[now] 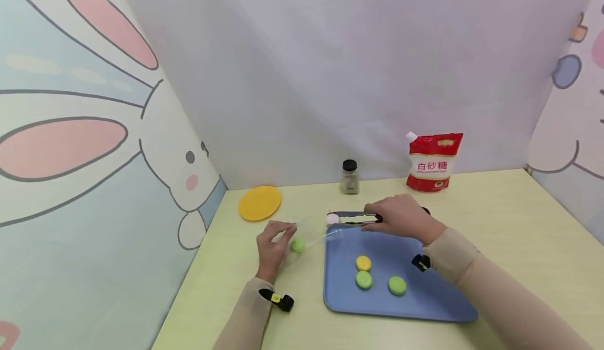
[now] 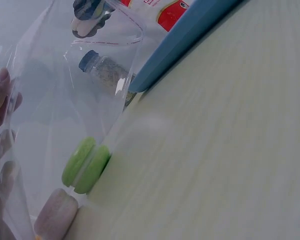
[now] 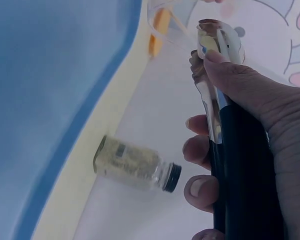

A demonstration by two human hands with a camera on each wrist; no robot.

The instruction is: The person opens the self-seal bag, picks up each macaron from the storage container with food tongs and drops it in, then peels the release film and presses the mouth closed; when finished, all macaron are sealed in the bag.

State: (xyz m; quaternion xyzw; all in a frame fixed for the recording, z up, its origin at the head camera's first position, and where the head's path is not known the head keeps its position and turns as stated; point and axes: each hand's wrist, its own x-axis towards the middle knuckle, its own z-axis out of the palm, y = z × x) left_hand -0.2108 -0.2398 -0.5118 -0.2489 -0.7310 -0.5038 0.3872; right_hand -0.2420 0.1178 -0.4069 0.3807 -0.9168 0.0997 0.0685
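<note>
My left hand pinches the edge of a clear plastic bag left of the blue tray. Inside the bag, a green macaron and a pale purple macaron lie near the bottom. With my right hand I grip tongs with dark handles and metal tips, over the tray's far edge. Between the tips sits a pale pink macaron, close to the bag's opening. On the tray rest a yellow macaron, a green macaron and another green macaron.
A yellow plate lies at the table's back left. Behind the tray stands a small glass jar with a black lid. Farther right, a red and white sugar pouch stands against the back wall. Rabbit-printed panels flank both sides.
</note>
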